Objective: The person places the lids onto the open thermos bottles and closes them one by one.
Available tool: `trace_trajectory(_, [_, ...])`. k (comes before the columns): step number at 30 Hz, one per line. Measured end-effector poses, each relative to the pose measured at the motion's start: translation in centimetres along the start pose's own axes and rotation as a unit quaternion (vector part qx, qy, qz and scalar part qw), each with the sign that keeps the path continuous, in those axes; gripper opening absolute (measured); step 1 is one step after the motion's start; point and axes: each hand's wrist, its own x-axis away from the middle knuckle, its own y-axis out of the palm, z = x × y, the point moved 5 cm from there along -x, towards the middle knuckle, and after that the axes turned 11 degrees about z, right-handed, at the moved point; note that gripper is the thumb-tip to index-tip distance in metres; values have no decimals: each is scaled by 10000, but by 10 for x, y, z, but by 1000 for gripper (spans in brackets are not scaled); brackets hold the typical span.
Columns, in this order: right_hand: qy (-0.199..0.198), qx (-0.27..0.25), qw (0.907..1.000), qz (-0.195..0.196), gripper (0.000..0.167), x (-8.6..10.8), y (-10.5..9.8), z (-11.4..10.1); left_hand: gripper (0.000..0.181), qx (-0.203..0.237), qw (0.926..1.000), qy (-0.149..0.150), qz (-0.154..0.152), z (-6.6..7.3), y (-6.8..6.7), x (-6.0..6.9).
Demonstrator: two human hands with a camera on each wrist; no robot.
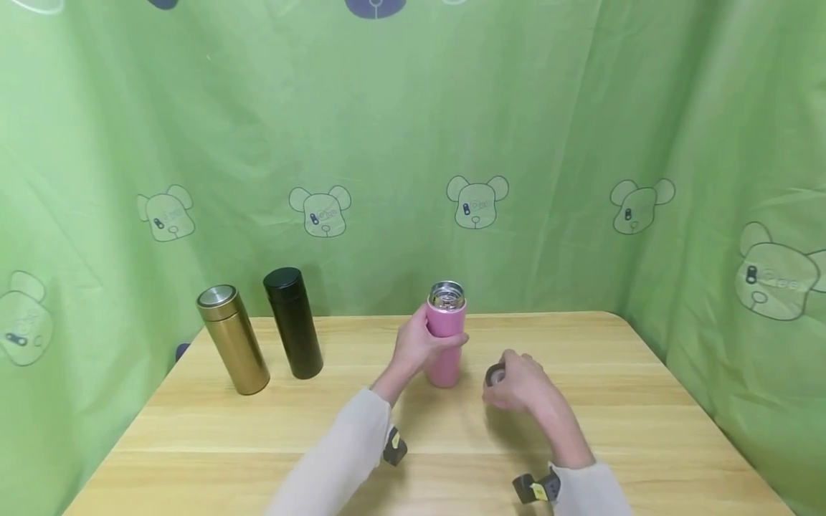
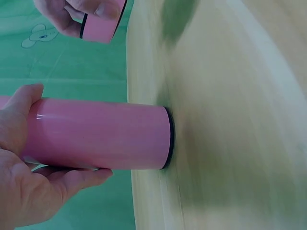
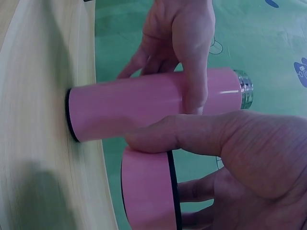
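A: Position of the pink flask (image 1: 444,369)?

B: Upright at the table (image 1: 645,401), held in the left hand (image 1: 418,345). Shiny metal neck (image 1: 447,295) uppermost and uncovered. For bearings, I take the flask as dial centre, head view.

A: State of the left fingers?

B: Curled round the pink body, gripping it from either side. Left forearm comes in from about seven o'clock.

A: And the right hand (image 1: 524,387)?

B: At four o'clock, near the flask. Fingers pinch the pink lid (image 3: 147,189), thumb on one side, other fingers opposite (clearest in the right wrist view, where dark bands show at both edges of the lid). Lid and flask well separated in the head view.

A: Other items?

B: Two, both at roughly nine o'clock, well apart from the hands. Nearer: black flask (image 1: 295,322), dark top on. Farther: gold flask (image 1: 235,347), capped, silvery disc on top. Both upright. Green curtain (image 1: 400,129) with bear-head prints behind, at twelve o'clock.
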Motion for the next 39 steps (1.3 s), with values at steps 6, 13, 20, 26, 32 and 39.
trace_trajectory(6, [-72, 78, 9999, 36, 64, -1, 2, -2, 75, -56, 9999, -22, -113, -4, -15, 12])
trace_trajectory(13, [-109, 102, 9999, 25, 63, -2, 4, -3, 73, -40, 9994, -6, -352, -8, -37, 33])
trace_trajectory(20, [-78, 86, 9998, -163, 70, -1, 9, -4, 77, 291, 9980, -255, -508, -15, -52, 53])
trace_trajectory(26, [-93, 66, 9999, -103, 68, -1, 9, -4, 82, 520, 9963, -575, -375, -21, -56, 65])
trace_trajectory(32, [-68, -62, 9999, -78, 67, -2, 9, -5, 79, 920, 9932, -652, -274, -25, -55, 73])
trace_trajectory(39, [-73, -136, 9999, -61, 67, -5, 10, -4, 79, 1043, 9922, -633, -257, -26, -52, 74])
